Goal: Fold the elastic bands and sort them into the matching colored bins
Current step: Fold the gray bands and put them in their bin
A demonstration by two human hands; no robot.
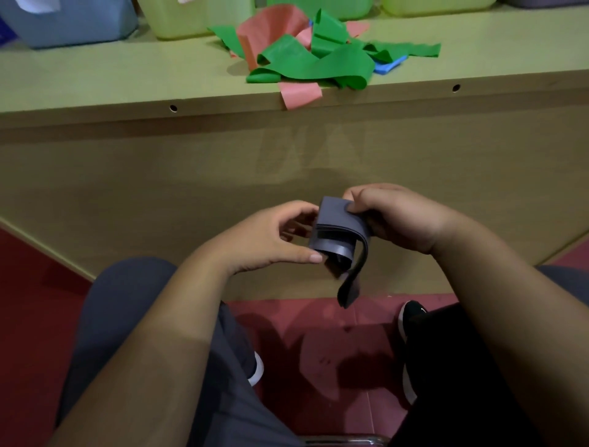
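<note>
While right hand (395, 217) pinches greyish band (338, 225), tail (349, 287) dangles.

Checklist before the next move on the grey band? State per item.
1. Grip: left hand and right hand both hold the grey band, below the table edge: ok.
2. Fold complete: a loose tail hangs under the folded stack: not ok.
3. Matching bin located: only a sliver of a greyish bin shows at the top right corner; colour match: cannot tell.
4. Pile secure: one pink band droops over the edge of the table: not ok.
5. Rest sorted: green bands lie unfolded on the table: not ok.
</note>
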